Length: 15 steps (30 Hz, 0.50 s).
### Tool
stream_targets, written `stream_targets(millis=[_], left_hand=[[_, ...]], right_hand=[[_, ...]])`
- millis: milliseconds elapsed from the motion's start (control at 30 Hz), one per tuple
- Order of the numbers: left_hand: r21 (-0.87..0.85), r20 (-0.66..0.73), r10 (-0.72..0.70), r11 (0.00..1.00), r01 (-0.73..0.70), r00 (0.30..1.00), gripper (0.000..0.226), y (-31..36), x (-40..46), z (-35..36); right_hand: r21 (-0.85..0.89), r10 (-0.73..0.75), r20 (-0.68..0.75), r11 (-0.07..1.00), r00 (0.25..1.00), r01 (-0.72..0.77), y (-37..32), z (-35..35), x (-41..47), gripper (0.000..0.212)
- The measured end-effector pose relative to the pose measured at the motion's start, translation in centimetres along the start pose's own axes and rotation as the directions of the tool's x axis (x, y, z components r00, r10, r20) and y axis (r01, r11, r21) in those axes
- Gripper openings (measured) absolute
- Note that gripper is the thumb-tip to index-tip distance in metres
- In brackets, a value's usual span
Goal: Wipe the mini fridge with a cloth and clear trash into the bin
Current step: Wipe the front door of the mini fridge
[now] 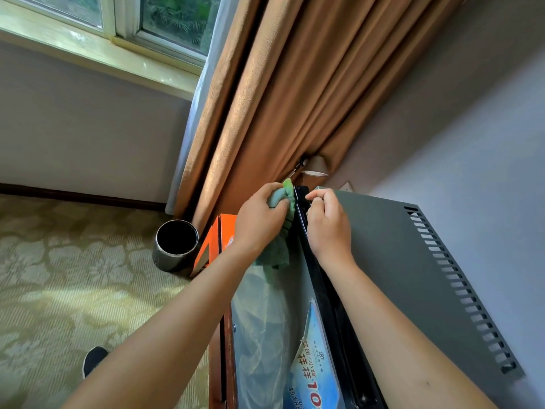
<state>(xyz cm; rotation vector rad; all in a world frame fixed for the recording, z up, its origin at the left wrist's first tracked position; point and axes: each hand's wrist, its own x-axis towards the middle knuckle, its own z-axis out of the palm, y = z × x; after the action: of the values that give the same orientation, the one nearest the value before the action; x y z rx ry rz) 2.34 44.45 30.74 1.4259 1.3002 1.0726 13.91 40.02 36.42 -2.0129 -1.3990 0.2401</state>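
The grey mini fridge [392,261] fills the lower right, its top slotted along the right edge and its glossy door front [259,335] facing left. My left hand [261,216] grips a bunched green cloth [280,234] against the upper far corner of the door. My right hand [327,222] curls its fingers over the black top edge of the door [302,202], right beside the cloth. A round metal bin [176,245] stands on the carpet to the left of the fridge.
An orange box [216,237] leans between the bin and the fridge. Brown curtains [283,98] hang behind the fridge, with a paper cup [316,167] at their foot. A blue sticker [312,370] is on the door. A dark shoe [93,360] is on the patterned carpet.
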Motion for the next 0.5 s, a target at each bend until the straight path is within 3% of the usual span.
stream_targets(millis=[167,400,500], left_hand=[[0.081,0.068,-0.055,0.995,0.05,0.996,0.038,-1.2,-0.4,-0.3],[-0.092,0.169,-0.101,0.989,0.118,0.98,0.032,-2.3,-10.1,0.1],[-0.116,0.202,-0.099,0.985,0.124,0.974,0.032,-2.3,-9.1,-0.4]], right_hand=[[-0.004,-0.006,0.0,1.0,1.0,0.006,0.3,0.1,0.2,0.024],[-0.018,-0.005,0.004,1.0,1.0,0.005,-0.1,0.0,0.1,0.025],[-0.031,-0.011,0.001,0.999,1.0,0.011,-0.2,0.0,-0.1,0.026]])
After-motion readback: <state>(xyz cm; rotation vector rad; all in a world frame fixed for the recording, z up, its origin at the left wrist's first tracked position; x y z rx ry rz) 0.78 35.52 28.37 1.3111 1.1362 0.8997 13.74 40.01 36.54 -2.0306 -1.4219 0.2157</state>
